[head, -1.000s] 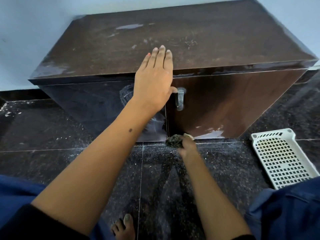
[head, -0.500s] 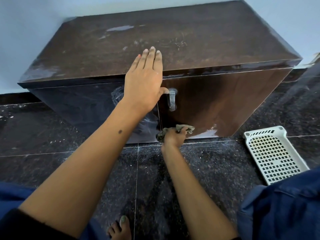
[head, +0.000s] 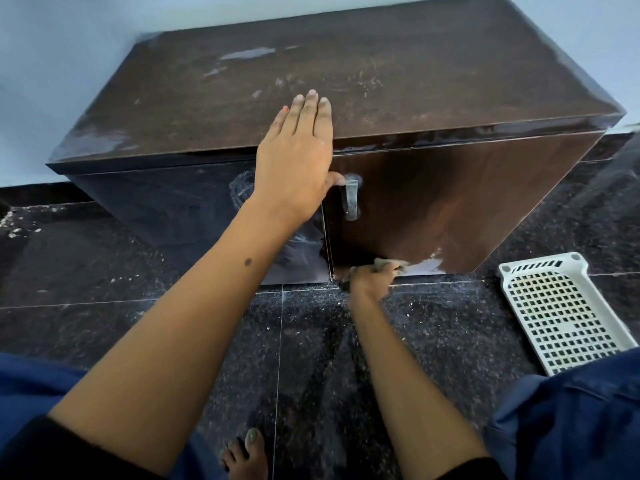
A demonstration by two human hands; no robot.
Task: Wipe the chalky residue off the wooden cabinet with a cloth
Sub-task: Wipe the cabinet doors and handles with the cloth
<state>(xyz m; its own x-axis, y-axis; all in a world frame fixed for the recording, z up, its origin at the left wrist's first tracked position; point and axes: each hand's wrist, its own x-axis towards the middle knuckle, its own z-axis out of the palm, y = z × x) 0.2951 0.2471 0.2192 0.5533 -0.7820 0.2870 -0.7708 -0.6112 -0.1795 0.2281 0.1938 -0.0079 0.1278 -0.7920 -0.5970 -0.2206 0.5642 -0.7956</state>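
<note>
- Wooden cabinet: dark brown, low, standing on the floor against the wall; chalky residue whitens the right door's bottom edge.
- Cloth: greyish, crumpled, pressed on that door's bottom edge.

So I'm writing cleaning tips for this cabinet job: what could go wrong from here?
1. The right hand holds the cloth low on the right door, beside the white smear; a bunched cloth may just spread it.
2. Specks on the floor sit right below and could get picked up.
3. The left hand rests on the cabinet top, which has residue that may transfer.
</note>
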